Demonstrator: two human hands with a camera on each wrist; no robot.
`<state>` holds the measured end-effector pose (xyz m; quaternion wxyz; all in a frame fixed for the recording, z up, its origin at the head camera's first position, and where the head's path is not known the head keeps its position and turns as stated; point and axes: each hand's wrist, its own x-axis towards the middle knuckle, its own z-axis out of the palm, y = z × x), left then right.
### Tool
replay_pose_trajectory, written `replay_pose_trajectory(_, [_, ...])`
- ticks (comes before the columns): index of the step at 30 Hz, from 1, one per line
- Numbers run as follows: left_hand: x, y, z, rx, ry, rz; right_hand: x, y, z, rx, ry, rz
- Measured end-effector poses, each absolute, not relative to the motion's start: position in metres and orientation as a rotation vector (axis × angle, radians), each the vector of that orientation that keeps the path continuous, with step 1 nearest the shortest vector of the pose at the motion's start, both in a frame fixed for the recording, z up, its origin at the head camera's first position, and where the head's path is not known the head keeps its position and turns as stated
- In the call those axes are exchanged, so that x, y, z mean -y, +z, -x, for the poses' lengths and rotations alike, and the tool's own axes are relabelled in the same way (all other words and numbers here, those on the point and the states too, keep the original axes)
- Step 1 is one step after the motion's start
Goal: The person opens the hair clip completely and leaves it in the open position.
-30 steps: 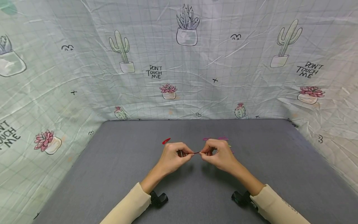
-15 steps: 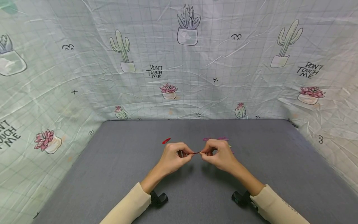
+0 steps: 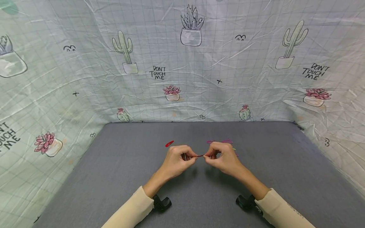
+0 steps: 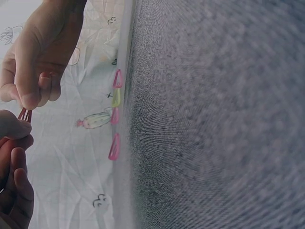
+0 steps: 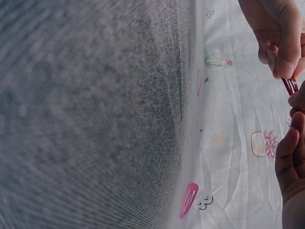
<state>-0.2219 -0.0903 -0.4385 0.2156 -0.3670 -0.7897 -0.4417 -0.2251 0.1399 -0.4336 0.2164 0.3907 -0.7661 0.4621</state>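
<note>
Between the two hands, a dark red snap hair clip (image 3: 200, 155) is held up above the grey table. At its left end, my left hand (image 3: 178, 160) pinches it between thumb and forefinger. The right hand (image 3: 223, 158) pinches the other end the same way. Slots in the metal of the hair clip (image 5: 289, 85) show in the right wrist view, while the fingertips cover both its ends. Another red hair clip (image 3: 169, 143) lies on the table just beyond the left hand.
Behind the right hand lie several pink hair clips (image 3: 227, 141) and a yellow one (image 3: 234, 148), partly hidden by it. Dark wrist cameras stick out below each sleeve. A cactus-print cloth (image 3: 199, 69) hangs beyond the far edge of the grey table (image 3: 137, 133).
</note>
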Motion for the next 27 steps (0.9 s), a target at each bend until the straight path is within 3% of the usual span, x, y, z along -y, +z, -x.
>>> replay_pose_trajectory(27, [0.0907, -0.4376, 0.2243, 2.171, -1.254, 1.034, -0.1395, -0.4301, 0.2256, 2.137, 1.252, -1.101])
